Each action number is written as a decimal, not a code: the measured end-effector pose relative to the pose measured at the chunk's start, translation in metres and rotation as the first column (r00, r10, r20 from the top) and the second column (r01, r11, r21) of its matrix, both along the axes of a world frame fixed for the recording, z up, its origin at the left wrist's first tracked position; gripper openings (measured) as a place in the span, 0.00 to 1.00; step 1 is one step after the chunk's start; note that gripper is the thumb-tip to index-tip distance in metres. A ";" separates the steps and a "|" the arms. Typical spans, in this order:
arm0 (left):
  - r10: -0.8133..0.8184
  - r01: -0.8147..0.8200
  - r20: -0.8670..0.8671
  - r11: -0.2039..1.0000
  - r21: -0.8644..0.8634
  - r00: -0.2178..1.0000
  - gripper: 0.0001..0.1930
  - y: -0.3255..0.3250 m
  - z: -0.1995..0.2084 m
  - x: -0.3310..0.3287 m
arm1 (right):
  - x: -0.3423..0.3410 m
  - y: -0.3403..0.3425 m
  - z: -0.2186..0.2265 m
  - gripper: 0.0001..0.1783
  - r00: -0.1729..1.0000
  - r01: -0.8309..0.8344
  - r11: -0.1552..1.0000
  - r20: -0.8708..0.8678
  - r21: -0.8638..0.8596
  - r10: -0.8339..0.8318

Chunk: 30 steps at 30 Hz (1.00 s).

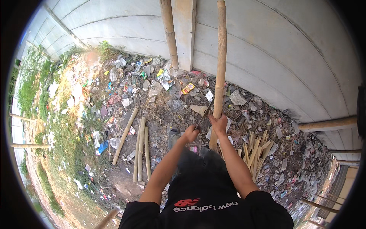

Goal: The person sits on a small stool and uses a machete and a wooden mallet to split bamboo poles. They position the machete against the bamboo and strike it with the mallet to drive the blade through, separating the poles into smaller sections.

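Note:
My right hand (219,124) is wrapped around a thick upright bamboo pole (220,76), low on its length. The pole's lower end comes down beside my legs, and its top reaches the upper edge of the view. In my closed left hand (190,134) is a machete (204,114), seen as a thin dark blade nearly edge-on. It points up and away, close to the pole's left side; whether it touches the bamboo I cannot tell. Just beyond the blade lies a pale cone-shaped piece (199,110) on the ground.
Cut bamboo lengths (140,152) lie to my left. A bundle of split bamboo strips (257,154) lies to my right. Scattered plastic litter (156,87) covers the ground. A grey concrete panel wall (267,49) rises ahead, with another bamboo pole (169,34) leaning on it.

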<state>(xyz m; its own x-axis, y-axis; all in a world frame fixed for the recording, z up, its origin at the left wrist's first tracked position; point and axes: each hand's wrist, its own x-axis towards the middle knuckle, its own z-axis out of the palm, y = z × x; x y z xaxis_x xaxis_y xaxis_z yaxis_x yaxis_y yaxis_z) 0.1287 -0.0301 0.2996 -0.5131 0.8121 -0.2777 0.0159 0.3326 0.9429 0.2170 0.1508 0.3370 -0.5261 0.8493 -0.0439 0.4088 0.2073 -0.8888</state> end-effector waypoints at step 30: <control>0.055 -0.089 -0.161 0.973 -0.215 0.985 0.18 0.041 0.031 -0.010 | 0.083 0.085 0.232 0.15 0.988 -0.089 0.943 -0.094 0.321 0.126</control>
<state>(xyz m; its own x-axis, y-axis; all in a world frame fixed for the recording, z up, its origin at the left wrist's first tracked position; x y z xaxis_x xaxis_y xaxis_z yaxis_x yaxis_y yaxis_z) 0.1188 0.0112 0.3310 -0.6184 0.6990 -0.3592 0.1228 0.5374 0.8343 0.3002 0.2360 0.5692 -0.6009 0.7482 0.2813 0.2703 0.5214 -0.8093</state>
